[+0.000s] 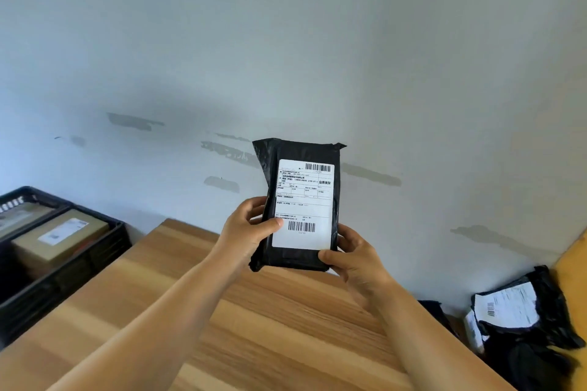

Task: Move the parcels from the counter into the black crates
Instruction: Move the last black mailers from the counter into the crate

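I hold a black parcel (301, 205) upright above the table (254, 327).
My left hand (246, 228) and right hand (355, 255) grip its lower edges, label facing me.

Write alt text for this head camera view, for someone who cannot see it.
Two hands, left hand and right hand, hold a black parcel upright above a wooden counter, label facing the camera. Black crates with boxes sit at left; more black parcels lie at right.

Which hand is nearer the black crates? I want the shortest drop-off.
Left. The left hand grips the parcel on the black crates' side; the right hand grips its far side.
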`<state>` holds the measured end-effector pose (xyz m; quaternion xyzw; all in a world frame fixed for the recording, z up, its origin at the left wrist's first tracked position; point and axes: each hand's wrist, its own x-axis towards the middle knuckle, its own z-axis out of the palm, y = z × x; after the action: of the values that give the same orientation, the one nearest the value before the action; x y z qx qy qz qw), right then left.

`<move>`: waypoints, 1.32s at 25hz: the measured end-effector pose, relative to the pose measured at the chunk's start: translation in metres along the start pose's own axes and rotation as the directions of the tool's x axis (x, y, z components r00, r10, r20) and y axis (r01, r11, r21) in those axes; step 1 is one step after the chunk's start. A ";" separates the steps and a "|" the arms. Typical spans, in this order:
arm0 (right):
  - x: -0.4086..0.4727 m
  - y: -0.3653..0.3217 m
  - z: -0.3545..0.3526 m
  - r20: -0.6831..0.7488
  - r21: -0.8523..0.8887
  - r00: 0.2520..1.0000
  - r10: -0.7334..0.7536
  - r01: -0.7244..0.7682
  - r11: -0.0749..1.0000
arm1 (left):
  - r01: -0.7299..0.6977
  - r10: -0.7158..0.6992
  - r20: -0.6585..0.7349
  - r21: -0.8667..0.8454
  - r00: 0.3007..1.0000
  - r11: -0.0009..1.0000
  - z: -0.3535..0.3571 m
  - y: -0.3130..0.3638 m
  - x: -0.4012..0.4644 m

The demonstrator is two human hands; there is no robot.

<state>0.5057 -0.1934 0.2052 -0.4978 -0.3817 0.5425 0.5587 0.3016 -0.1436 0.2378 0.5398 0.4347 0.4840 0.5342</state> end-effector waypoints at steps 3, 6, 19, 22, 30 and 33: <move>0.002 0.020 0.020 0.091 -0.031 0.994 0.061 -0.058 0.998 | 0.077 -0.082 -0.093 -0.059 0.992 0.995 -0.026 -0.017 -0.019; -0.005 0.038 0.054 0.155 -0.047 0.983 0.101 -0.095 0.994 | 0.099 -0.115 -0.185 -0.091 0.976 0.991 -0.060 -0.027 -0.042; -0.071 0.126 0.359 0.396 -0.206 0.881 0.258 -0.189 0.960 | 0.149 -0.220 -0.433 -0.192 0.874 0.970 -0.362 -0.042 -0.176; -0.094 0.156 0.449 0.431 -0.227 0.854 0.293 -0.212 0.951 | 0.160 -0.269 -0.494 -0.253 0.826 0.954 -0.443 -0.043 -0.219; -0.105 0.208 0.594 0.472 -0.329 0.796 0.379 -0.240 0.913 | 0.185 -0.312 -0.570 -0.271 0.760 0.945 -0.582 -0.051 -0.266; -0.090 0.225 0.633 0.479 -0.353 0.778 0.406 -0.253 0.901 | 0.200 -0.335 -0.585 -0.284 0.739 0.938 -0.617 -0.056 -0.263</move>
<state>-0.1676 -0.2116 0.1320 -0.4544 -0.4998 0.6937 0.2501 -0.3446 -0.3039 0.1423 0.2231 0.6086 0.5944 0.4759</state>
